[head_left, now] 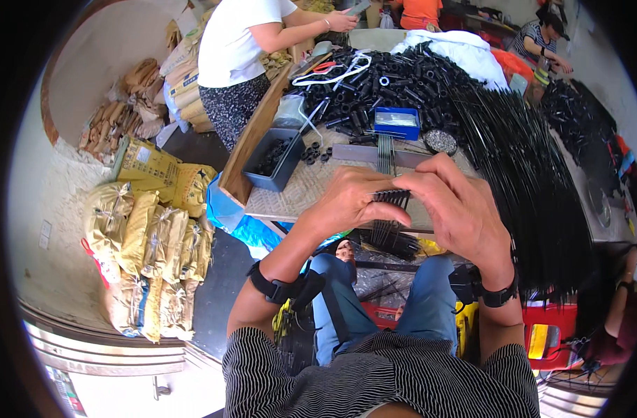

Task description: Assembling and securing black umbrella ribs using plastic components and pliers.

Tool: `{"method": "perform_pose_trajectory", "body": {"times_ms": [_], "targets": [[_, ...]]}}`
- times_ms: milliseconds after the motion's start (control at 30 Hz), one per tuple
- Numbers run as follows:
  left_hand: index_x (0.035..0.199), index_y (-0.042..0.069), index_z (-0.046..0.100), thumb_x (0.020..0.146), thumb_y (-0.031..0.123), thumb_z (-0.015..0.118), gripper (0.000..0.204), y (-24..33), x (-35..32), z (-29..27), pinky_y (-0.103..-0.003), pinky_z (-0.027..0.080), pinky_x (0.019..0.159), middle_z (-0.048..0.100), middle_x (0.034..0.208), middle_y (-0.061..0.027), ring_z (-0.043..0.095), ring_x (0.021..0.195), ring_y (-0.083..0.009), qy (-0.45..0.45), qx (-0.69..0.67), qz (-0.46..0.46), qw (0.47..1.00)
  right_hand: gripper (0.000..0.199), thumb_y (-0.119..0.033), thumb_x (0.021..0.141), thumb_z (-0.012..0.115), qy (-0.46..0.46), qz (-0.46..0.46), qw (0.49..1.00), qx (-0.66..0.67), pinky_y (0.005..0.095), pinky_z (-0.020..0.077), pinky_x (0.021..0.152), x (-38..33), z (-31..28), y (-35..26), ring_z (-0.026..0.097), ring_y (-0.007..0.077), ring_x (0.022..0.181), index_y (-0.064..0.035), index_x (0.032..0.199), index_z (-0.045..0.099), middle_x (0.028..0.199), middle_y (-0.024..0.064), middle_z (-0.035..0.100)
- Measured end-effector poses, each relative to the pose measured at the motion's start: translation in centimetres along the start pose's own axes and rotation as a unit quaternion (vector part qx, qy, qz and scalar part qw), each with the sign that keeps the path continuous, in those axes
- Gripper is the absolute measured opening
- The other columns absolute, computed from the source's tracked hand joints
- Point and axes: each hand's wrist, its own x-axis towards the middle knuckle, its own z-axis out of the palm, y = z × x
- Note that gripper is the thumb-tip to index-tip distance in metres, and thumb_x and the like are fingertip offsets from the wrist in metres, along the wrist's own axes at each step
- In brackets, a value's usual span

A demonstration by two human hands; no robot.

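A bundle of thin rods (386,155) runs over the table's near edge toward my lap, with a row of black ends (392,197) across its middle. My left hand (353,197) is wrapped round this bundle, thumb lying across it. From the other side my right hand (459,203) reaches over, its fingers curled and their tips pressed together at the row of black ends. What those fingertips pinch is hidden. Just beyond, the rods lie across a flat metal bar (360,153) and lead up to a blue box (396,122) of thin pale pieces.
A grey bin (274,159) of black parts stands left, beside a wooden board (257,129). Black tubular parts (374,87) heap at the back, near a round dish (440,142). Long black rods (524,174) overhang the right edge. Sacks (151,240) line the left; other people work beyond.
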Motion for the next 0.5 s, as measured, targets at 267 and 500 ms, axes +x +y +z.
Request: {"method": "perform_pose_trajectory", "body": {"times_ms": [267,500], "targets": [[0.086,0.004,0.063,0.062,0.047,0.069,0.05,-1.4,-1.7,0.6,-0.039,0.04,0.055,0.058,0.076,-0.0169,0.054,0.068,-0.0343,-0.019,0.067,-0.056,0.996,0.027,-0.011,0.069,0.058,-0.022,-0.042,0.994,-0.097,0.0324,0.0465,0.059,1.6,1.6,-1.6,0.058,0.0205,0.075,-0.0117,0.095,0.054,0.089,0.0039,0.051],[0.13,0.016,0.041,0.062,0.066,0.056,0.086,-4.4,-5.5,5.3,-0.039,0.023,0.106,0.022,0.143,-0.0086,0.019,0.132,-0.0277,-0.184,0.286,-0.041,0.94,0.018,-0.02,0.064,0.062,-0.052,-0.098,0.976,-0.187,0.028,0.0384,0.063,0.9,-0.5,-3.1,0.053,0.0146,0.07,-0.0153,0.081,0.058,0.078,-0.0015,0.052]]}}
